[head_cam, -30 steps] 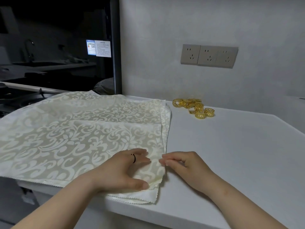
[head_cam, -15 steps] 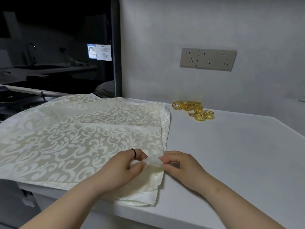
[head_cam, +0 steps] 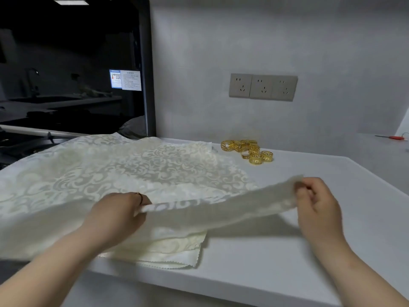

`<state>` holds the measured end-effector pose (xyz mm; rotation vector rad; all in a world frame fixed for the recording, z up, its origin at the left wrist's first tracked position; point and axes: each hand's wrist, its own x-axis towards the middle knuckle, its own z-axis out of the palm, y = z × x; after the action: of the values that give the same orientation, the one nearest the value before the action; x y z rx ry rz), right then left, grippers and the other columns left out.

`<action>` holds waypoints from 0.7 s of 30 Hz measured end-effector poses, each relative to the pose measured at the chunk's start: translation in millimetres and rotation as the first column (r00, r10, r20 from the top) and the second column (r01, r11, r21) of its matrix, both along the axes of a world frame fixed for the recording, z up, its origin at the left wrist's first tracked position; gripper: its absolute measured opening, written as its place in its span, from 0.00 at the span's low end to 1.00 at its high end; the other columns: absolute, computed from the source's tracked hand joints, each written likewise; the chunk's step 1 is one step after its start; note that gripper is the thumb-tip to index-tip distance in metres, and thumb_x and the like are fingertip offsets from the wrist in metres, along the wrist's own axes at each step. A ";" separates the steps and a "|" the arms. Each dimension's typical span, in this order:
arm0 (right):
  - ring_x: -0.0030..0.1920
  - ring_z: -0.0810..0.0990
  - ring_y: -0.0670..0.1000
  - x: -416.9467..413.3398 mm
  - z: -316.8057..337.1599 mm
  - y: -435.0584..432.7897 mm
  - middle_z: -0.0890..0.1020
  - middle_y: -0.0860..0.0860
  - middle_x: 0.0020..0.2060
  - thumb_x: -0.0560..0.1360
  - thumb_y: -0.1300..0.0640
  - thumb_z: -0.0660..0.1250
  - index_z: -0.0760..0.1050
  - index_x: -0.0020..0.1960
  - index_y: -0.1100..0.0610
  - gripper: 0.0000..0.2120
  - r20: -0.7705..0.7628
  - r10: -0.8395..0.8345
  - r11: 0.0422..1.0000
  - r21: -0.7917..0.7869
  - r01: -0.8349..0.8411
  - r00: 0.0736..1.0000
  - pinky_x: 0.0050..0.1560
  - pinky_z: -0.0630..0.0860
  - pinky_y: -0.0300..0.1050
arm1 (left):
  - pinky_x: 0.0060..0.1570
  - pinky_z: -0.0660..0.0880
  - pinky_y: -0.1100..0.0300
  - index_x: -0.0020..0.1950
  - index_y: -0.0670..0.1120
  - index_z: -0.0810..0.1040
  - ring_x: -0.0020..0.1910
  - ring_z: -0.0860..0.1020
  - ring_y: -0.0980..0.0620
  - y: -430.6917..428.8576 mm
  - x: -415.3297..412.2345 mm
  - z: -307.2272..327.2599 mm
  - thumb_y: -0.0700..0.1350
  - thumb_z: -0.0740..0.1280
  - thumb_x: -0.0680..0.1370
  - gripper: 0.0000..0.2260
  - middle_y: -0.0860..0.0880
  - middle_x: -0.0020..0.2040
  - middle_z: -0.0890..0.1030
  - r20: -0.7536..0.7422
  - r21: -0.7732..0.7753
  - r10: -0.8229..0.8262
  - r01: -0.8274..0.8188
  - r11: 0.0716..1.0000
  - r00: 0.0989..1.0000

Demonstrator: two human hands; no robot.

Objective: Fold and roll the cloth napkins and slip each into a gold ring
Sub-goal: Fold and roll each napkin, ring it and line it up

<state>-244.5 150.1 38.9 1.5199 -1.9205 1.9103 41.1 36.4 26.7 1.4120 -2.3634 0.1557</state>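
Now both the left hand (head_cam: 119,216) and right hand (head_cam: 314,202) pinch the top napkin (head_cam: 221,212), newly peeled off the pile (head_cam: 110,173) toward bare counter (head_cam: 287,262), ready for folding, rings (head_cam: 250,150) waiting behind.

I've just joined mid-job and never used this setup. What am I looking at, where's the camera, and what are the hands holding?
No machine here: a person's two bare hands, filmed by one camera on their head, looking forward and down. The left hand and right hand each pinch the top cream patterned cloth napkin, lifted off the stack of cream napkins. That stack lies on a white countertop. A pile of gold rings waits near the wall.
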 end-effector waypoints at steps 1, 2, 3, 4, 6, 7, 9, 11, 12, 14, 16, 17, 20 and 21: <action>0.33 0.74 0.33 -5.2 1.2 8.7 0.74 0.44 0.28 0.67 0.53 0.53 0.68 0.37 0.51 0.05 0.013 -0.041 0.999 -0.017 0.041 0.999 0.32 0.65 0.24 | 0.38 0.65 0.63 0.52 0.55 0.76 0.50 0.76 0.52 -3.5 2.5 3.0 0.47 0.59 0.78 0.08 0.53 0.47 0.80 -0.014 0.013 -0.008 0.008 1.000 1.000; 0.34 0.74 0.37 -10.8 1.5 16.4 0.74 0.44 0.29 0.68 0.53 0.53 0.68 0.39 0.53 0.07 0.017 -0.080 0.997 -0.012 0.080 0.997 0.32 0.65 0.25 | 0.37 0.65 0.63 0.48 0.55 0.75 0.47 0.76 0.53 -5.6 4.0 5.0 0.48 0.58 0.79 0.06 0.53 0.46 0.79 -0.016 0.048 -0.027 0.028 0.998 1.000; 0.34 0.73 0.41 -17.2 0.1 21.2 0.73 0.44 0.31 0.70 0.52 0.55 0.68 0.41 0.56 0.08 0.015 -0.111 0.994 0.020 0.111 0.994 0.32 0.65 0.27 | 0.35 0.65 0.65 0.44 0.54 0.73 0.43 0.75 0.53 -9.1 3.7 5.9 0.48 0.58 0.79 0.06 0.53 0.43 0.78 -0.026 0.111 -0.041 0.043 0.993 0.999; 0.34 0.71 0.43 -24.8 -2.7 24.9 0.72 0.46 0.31 0.73 0.53 0.58 0.68 0.42 0.58 0.07 0.009 -0.129 0.988 0.085 0.128 0.992 0.32 0.64 0.29 | 0.34 0.65 0.65 0.41 0.51 0.72 0.40 0.73 0.53 -11.6 -0.2 3.4 0.48 0.58 0.79 0.07 0.51 0.41 0.77 -0.017 0.185 -0.053 0.055 0.981 0.998; 0.32 0.68 0.46 -39.5 -12.0 23.0 0.70 0.50 0.31 0.78 0.60 0.57 0.68 0.40 0.59 0.08 -0.014 -0.100 0.957 0.271 0.101 0.995 0.30 0.61 0.32 | 0.38 0.68 0.63 0.44 0.46 0.73 0.41 0.75 0.50 -19.9 -9.8 -6.6 0.47 0.58 0.78 0.08 0.46 0.44 0.79 -0.018 0.290 -0.074 0.076 0.954 0.997; 0.32 0.66 0.47 -43.4 -17.1 19.3 0.69 0.51 0.31 0.79 0.62 0.56 0.66 0.38 0.58 0.10 -0.030 -0.054 0.931 0.359 0.061 0.998 0.29 0.61 0.33 | 0.41 0.70 0.62 0.46 0.45 0.74 0.42 0.76 0.49 -21.2 -13.8 -10.8 0.46 0.58 0.78 0.07 0.45 0.47 0.80 -0.031 0.319 -0.080 0.085 0.944 0.996; 0.32 0.64 0.47 -45.3 -26.1 10.9 0.67 0.50 0.31 0.79 0.60 0.54 0.64 0.36 0.55 0.13 -0.052 0.042 0.858 0.513 -0.009 0.998 0.30 0.60 0.35 | 0.48 0.72 0.61 0.53 0.46 0.76 0.48 0.78 0.51 -22.1 -20.9 -16.0 0.45 0.57 0.79 0.09 0.48 0.51 0.81 -0.068 0.350 -0.083 0.101 0.931 0.994; 0.31 0.64 0.46 -46.5 -34.0 2.7 0.67 0.48 0.31 0.80 0.58 0.53 0.61 0.36 0.52 0.14 -0.136 0.123 0.788 0.615 -0.013 0.983 0.31 0.60 0.37 | 0.51 0.71 0.61 0.54 0.47 0.75 0.51 0.77 0.52 -24.6 -25.3 -18.6 0.45 0.56 0.80 0.09 0.50 0.53 0.80 -0.069 0.310 -0.092 0.109 0.945 0.993; 0.31 0.64 0.46 -47.6 -35.4 0.3 0.67 0.48 0.30 0.80 0.57 0.52 0.60 0.36 0.52 0.14 -0.187 0.146 0.767 0.641 0.008 0.972 0.31 0.60 0.37 | 0.52 0.71 0.61 0.53 0.47 0.75 0.52 0.77 0.52 -24.3 -27.0 -18.0 0.46 0.56 0.80 0.10 0.51 0.53 0.80 -0.062 0.286 -0.095 0.109 0.952 0.994; 0.30 0.65 0.45 -51.3 -33.2 -0.8 0.69 0.47 0.30 0.80 0.56 0.52 0.59 0.36 0.50 0.14 -0.262 0.149 0.749 0.659 0.064 0.953 0.31 0.61 0.36 | 0.51 0.71 0.60 0.54 0.45 0.75 0.51 0.77 0.52 -26.4 -32.3 -17.4 0.46 0.55 0.80 0.11 0.50 0.52 0.80 -0.028 0.263 -0.103 0.106 0.959 0.994; 0.31 0.66 0.44 -57.7 -30.3 3.8 0.70 0.46 0.30 0.80 0.56 0.52 0.60 0.36 0.49 0.14 -0.301 0.132 0.735 0.669 0.111 0.944 0.31 0.61 0.35 | 0.50 0.71 0.59 0.54 0.44 0.75 0.50 0.77 0.51 -28.1 -40.9 -16.2 0.47 0.55 0.80 0.12 0.48 0.51 0.80 0.015 0.254 -0.112 0.105 0.962 0.994; 0.31 0.67 0.44 -62.5 -29.5 7.6 0.70 0.46 0.30 0.80 0.56 0.52 0.60 0.36 0.49 0.14 -0.315 0.113 0.728 0.672 0.137 0.942 0.31 0.61 0.35 | 0.47 0.71 0.59 0.53 0.43 0.75 0.49 0.77 0.50 -28.6 -47.1 -15.5 0.47 0.55 0.80 0.12 0.48 0.50 0.80 0.026 0.244 -0.128 0.117 0.963 0.991; 0.31 0.67 0.44 -87.6 -28.7 25.3 0.70 0.47 0.30 0.80 0.56 0.52 0.62 0.39 0.52 0.11 -0.364 0.013 0.696 0.672 0.253 0.931 0.31 0.61 0.35 | 0.37 0.67 0.63 0.46 0.42 0.74 0.40 0.73 0.51 -29.7 -76.3 -14.0 0.46 0.54 0.80 0.13 0.47 0.43 0.79 0.048 0.212 -0.210 0.195 0.958 0.977; 0.31 0.67 0.45 -97.7 -27.5 32.3 0.70 0.47 0.30 0.80 0.56 0.52 0.62 0.40 0.53 0.11 -0.386 -0.021 0.677 0.674 0.297 0.922 0.31 0.61 0.35 | 0.35 0.65 0.63 0.44 0.43 0.73 0.37 0.72 0.52 -29.0 -88.7 -13.4 0.46 0.53 0.80 0.13 0.48 0.41 0.78 0.061 0.207 -0.239 0.222 0.953 0.969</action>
<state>-342.2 182.5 11.4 1.5844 -2.6502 0.7039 -47.6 7.4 13.2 1.2198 -2.6553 -0.0883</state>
